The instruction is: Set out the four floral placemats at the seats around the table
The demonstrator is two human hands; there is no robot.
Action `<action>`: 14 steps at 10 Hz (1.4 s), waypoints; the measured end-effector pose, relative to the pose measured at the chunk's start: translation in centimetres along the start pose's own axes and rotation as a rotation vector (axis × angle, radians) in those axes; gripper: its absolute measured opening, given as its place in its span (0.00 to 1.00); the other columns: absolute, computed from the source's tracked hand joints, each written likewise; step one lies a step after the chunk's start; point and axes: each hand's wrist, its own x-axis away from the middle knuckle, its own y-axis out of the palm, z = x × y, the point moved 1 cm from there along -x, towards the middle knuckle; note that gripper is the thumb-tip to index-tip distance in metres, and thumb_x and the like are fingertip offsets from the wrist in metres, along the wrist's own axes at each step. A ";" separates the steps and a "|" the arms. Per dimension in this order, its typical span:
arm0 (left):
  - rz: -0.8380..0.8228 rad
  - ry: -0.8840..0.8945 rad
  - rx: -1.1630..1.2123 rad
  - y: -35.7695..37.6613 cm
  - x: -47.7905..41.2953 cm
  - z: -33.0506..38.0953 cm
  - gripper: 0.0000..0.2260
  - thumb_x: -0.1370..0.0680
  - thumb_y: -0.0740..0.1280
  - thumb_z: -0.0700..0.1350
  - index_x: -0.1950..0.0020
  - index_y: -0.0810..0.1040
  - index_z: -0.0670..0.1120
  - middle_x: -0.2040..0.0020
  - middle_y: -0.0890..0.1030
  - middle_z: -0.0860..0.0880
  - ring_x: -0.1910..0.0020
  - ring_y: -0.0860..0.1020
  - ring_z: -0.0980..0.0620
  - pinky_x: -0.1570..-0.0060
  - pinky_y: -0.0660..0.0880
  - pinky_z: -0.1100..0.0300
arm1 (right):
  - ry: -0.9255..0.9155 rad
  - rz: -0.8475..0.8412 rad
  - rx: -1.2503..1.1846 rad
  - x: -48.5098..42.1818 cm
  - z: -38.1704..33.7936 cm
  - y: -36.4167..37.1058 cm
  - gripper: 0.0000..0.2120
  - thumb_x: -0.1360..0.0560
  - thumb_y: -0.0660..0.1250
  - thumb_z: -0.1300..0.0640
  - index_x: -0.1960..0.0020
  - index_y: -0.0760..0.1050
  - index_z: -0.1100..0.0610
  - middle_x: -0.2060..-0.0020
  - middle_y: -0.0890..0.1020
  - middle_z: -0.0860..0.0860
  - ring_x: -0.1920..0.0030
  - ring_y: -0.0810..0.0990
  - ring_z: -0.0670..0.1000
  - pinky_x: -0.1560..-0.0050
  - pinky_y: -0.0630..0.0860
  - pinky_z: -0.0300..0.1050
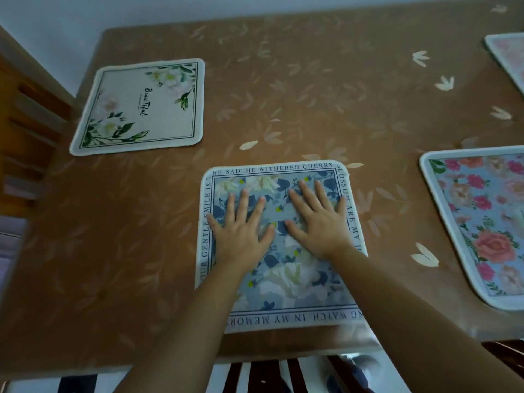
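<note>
Four floral placemats lie on the brown leaf-patterned table in this head-camera view, and all four appear to be set out. Both hands are spread flat on the nearest one, the blue floral placemat, which has a border of printed lettering and sits at the table's near edge in front of the person. The left hand and right hand press down side by side with straight, splayed fingers. Neither hand grasps anything; the palms simply rest on the mat, thumbs pointing inward and nearly meeting.

A white placemat with green sprays and the word "Beautiful" lies at the far left, near a wooden chair. A rose-print placemat lies to the right, cut off by the frame. Only a corner of the pale pink placemat shows at the upper right.

The mats look thin, light and limp, with soft rounded corners and a slightly raised white rim. Such a mat would likely flop if lifted by one corner and may skate on the glossy table cover. The plain border, taken at two opposite edges, seems the best place to hold it, while flat palms suit smoothing or nudging it square.

The count is four placemats, two hands, one table, the chair at left and a dark slatted chair back just below the near edge.
</note>
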 end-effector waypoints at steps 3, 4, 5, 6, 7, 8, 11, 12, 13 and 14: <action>0.028 -0.031 0.033 -0.5 -0.1 -1.1 0.28 0.26 0.42 0.66 0.30 0.37 0.60 0.28 0.36 0.55 0.28 0.35 0.52 0.34 0.42 0.35 | 0.060 0.031 0.009 0.9 1.1 -0.3 0.31 0.26 0.43 0.34 0.27 0.42 0.44 0.26 0.45 0.46 0.27 0.39 0.49 0.30 0.41 0.60; 0.014 -0.005 0.023 -0.3 2.3 -1.2 0.29 0.26 0.43 0.66 0.30 0.36 0.60 0.27 0.36 0.53 0.28 0.34 0.51 0.33 0.42 0.37 | 0.043 0.024 0.004 3.4 1.5 -0.4 0.32 0.27 0.42 0.33 0.27 0.43 0.45 0.26 0.44 0.46 0.28 0.37 0.49 0.30 0.40 0.58; 0.011 0.017 0.027 -0.2 5.0 -1.2 0.29 0.25 0.46 0.65 0.30 0.36 0.60 0.26 0.36 0.52 0.28 0.34 0.50 0.32 0.42 0.39 | 0.049 -0.012 0.010 6.0 1.5 -0.3 0.32 0.27 0.41 0.33 0.28 0.38 0.44 0.27 0.41 0.44 0.28 0.35 0.50 0.31 0.38 0.59; 0.009 0.029 0.037 0.1 7.1 -1.2 0.29 0.24 0.47 0.65 0.29 0.36 0.59 0.26 0.37 0.52 0.28 0.35 0.50 0.32 0.42 0.39 | 0.063 -0.032 -0.008 8.4 1.5 -0.3 0.32 0.28 0.40 0.32 0.28 0.36 0.42 0.27 0.39 0.44 0.28 0.33 0.49 0.31 0.39 0.59; 0.015 0.021 0.024 0.6 9.0 -1.1 0.28 0.25 0.42 0.66 0.30 0.36 0.59 0.26 0.38 0.52 0.28 0.36 0.50 0.32 0.44 0.39 | 0.069 -0.041 -0.036 10.6 1.3 -0.1 0.32 0.28 0.40 0.32 0.28 0.36 0.42 0.27 0.39 0.45 0.29 0.32 0.49 0.31 0.40 0.58; 0.035 0.011 0.028 0.7 10.6 -0.9 0.29 0.27 0.36 0.66 0.28 0.41 0.57 0.25 0.42 0.51 0.27 0.39 0.48 0.32 0.47 0.39 | 0.079 -0.027 -0.056 12.6 1.1 0.2 0.33 0.28 0.42 0.33 0.28 0.39 0.44 0.27 0.41 0.47 0.28 0.35 0.51 0.31 0.41 0.59; -0.011 -0.090 0.033 1.0 13.3 1.3 0.28 0.23 0.49 0.60 0.27 0.44 0.53 0.24 0.44 0.49 0.26 0.42 0.47 0.31 0.45 0.41 | 0.076 -0.112 -0.167 14.6 1.2 -1.0 0.31 0.25 0.53 0.37 0.27 0.48 0.46 0.26 0.48 0.45 0.27 0.41 0.49 0.31 0.44 0.63; 0.046 -0.119 0.258 -0.4 14.4 3.7 0.22 0.23 0.59 0.51 0.30 0.64 0.49 0.27 0.61 0.46 0.28 0.55 0.46 0.32 0.53 0.46 | 0.070 -0.100 -0.204 14.6 1.6 -3.3 0.27 0.24 0.58 0.43 0.28 0.57 0.50 0.27 0.59 0.49 0.28 0.55 0.51 0.32 0.52 0.63; 0.142 -0.123 0.411 -1.9 15.6 6.6 0.20 0.22 0.60 0.48 0.31 0.66 0.46 0.30 0.67 0.45 0.30 0.59 0.46 0.31 0.54 0.47 | 0.065 -0.018 -0.215 15.7 3.0 -5.7 0.25 0.24 0.59 0.47 0.29 0.58 0.51 0.29 0.63 0.50 0.30 0.59 0.53 0.33 0.55 0.65; 0.227 -0.012 0.352 -4.0 16.0 9.8 0.19 0.23 0.61 0.47 0.32 0.67 0.45 0.30 0.67 0.44 0.29 0.58 0.45 0.31 0.52 0.42 | 0.048 0.056 -0.161 16.8 4.6 -8.1 0.24 0.24 0.59 0.48 0.30 0.60 0.51 0.31 0.66 0.51 0.30 0.60 0.54 0.33 0.59 0.65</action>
